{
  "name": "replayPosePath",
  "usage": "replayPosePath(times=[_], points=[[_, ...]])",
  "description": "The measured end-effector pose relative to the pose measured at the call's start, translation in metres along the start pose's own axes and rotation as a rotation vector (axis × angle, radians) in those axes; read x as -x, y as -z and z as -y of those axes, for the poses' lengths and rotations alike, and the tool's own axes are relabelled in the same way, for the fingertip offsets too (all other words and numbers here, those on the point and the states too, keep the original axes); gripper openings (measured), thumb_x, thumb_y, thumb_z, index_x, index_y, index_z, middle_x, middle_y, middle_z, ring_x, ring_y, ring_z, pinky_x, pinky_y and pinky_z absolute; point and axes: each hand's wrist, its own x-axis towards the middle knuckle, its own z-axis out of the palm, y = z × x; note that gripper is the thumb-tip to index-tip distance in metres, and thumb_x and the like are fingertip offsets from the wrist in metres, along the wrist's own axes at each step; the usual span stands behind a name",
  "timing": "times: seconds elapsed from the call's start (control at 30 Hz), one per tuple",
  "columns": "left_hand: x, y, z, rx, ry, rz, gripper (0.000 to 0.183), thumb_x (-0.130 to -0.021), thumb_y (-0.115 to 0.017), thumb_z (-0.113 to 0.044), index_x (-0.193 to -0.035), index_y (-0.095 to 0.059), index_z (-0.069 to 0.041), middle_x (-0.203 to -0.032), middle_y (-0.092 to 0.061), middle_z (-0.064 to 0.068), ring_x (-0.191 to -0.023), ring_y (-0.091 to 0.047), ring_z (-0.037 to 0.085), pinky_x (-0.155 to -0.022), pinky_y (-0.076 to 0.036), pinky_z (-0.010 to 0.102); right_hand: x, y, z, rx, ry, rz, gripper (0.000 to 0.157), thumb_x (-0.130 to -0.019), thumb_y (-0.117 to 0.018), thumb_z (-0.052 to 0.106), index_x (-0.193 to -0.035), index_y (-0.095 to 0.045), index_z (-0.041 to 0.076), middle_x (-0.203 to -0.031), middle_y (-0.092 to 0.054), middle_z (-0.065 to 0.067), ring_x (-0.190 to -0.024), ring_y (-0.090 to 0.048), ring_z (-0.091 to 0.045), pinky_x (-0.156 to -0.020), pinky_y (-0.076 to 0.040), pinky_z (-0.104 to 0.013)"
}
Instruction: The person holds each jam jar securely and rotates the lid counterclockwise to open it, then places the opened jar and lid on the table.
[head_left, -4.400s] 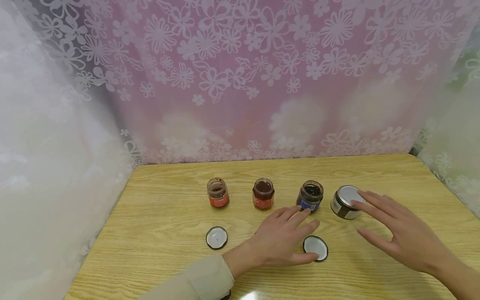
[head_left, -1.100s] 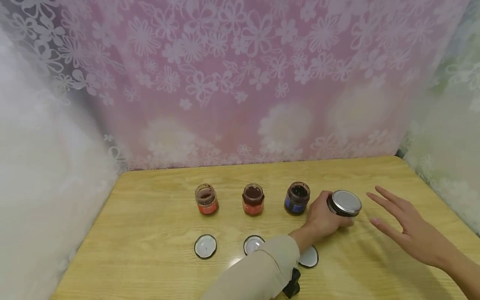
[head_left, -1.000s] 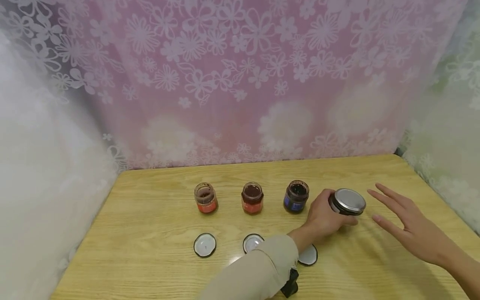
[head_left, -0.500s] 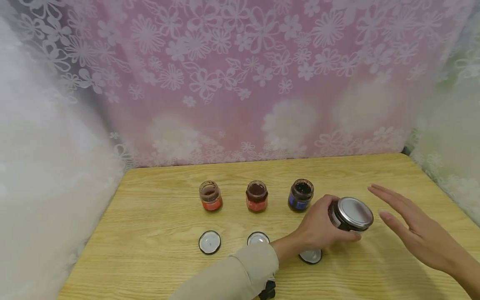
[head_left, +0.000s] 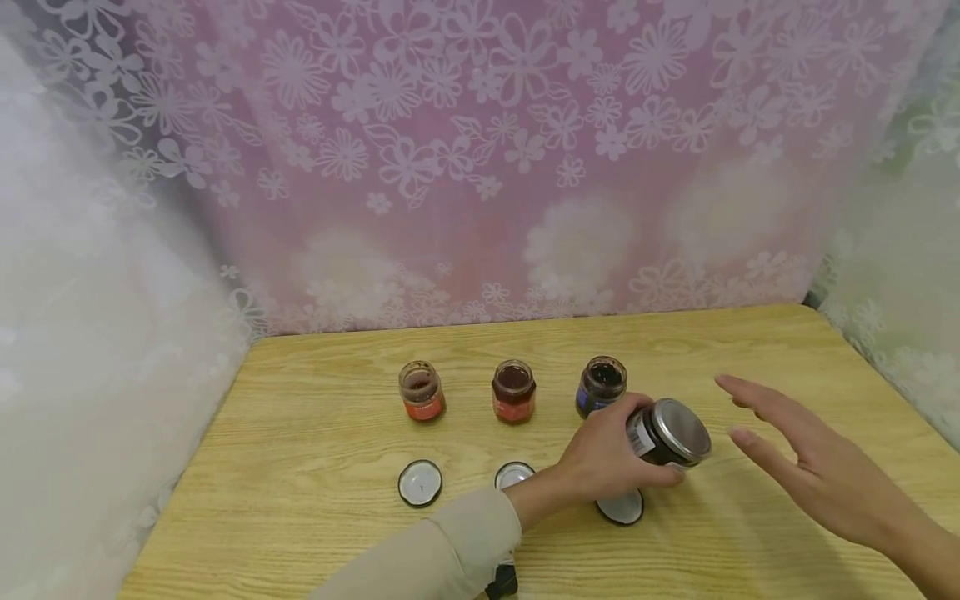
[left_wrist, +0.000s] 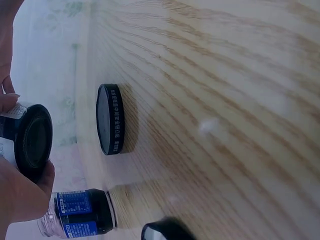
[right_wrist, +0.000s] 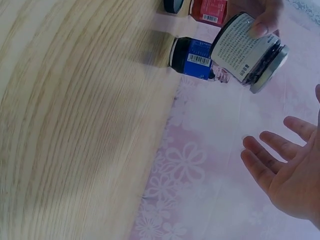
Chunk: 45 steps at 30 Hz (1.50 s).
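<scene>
My left hand (head_left: 600,454) grips a dark glass jar (head_left: 651,442) with a silver lid (head_left: 684,429) on it. The jar is held off the table and tilts to the right; its printed white label (right_wrist: 240,45) shows in the right wrist view. My right hand (head_left: 817,467) hovers just right of that lid, fingers extended and apart from it, holding nothing. Behind the left hand stands an open jar with a blue label (head_left: 600,385). Below the held jar, a loose lid (head_left: 622,508) lies with its pale inside up, partly hidden by the hand.
Two open jars with red labels, one at the left (head_left: 422,392) and one in the middle (head_left: 513,392), stand in line on the wooden table (head_left: 315,417). Two more upturned lids, a left one (head_left: 420,483) and a middle one (head_left: 513,474), lie in front of them.
My left hand has taken hold of the lidded jar, lifted it from the table's right side and brought it leftward, tilting it. The right hand, earlier near its lid, stays open beside it.
</scene>
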Motion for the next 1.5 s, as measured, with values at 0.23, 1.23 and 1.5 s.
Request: replayPosePath(times=[0.23, 1.23, 1.5], points=[[0.007, 0.004, 0.002, -0.172, -0.065, 0.009, 0.066, -0.073, -0.081, -0.041, -0.128, -0.052, -0.021, -0.108, -0.056, -0.017, -0.088, -0.051, -0.005, -0.071, -0.041, 0.011, -0.004, -0.010, 0.004, -0.019, -0.039, 0.087, 0.059, -0.098, -0.056, 0.025, -0.150, -0.028, 0.033, -0.139, -0.043, -0.009, -0.116, -0.046, -0.041, -0.068, -0.046, -0.059], [0.026, 0.012, 0.001, -0.465, -0.099, 0.022, 0.064, -0.071, -0.079, -0.048, -0.124, -0.054, -0.024, -0.100, -0.054, -0.017, -0.083, -0.046, -0.004, -0.060, -0.037, 0.010, -0.013, -0.045, 0.023, 0.023, -0.110, 0.196, 0.057, -0.092, -0.060, 0.047, -0.141, -0.044, 0.023, -0.110, -0.059, 0.007, -0.084, -0.058, -0.006, -0.063, -0.049, -0.030], [0.028, 0.014, 0.001, -0.471, -0.095, 0.029, 0.056, -0.069, -0.080, -0.049, -0.113, -0.055, -0.026, -0.087, -0.051, -0.019, -0.071, -0.045, -0.006, -0.055, -0.036, 0.010, -0.021, -0.050, 0.024, -0.038, -0.121, 0.281, 0.055, -0.093, -0.057, 0.048, -0.135, -0.051, 0.012, -0.090, -0.060, 0.009, -0.077, -0.057, -0.002, -0.064, -0.049, -0.026]])
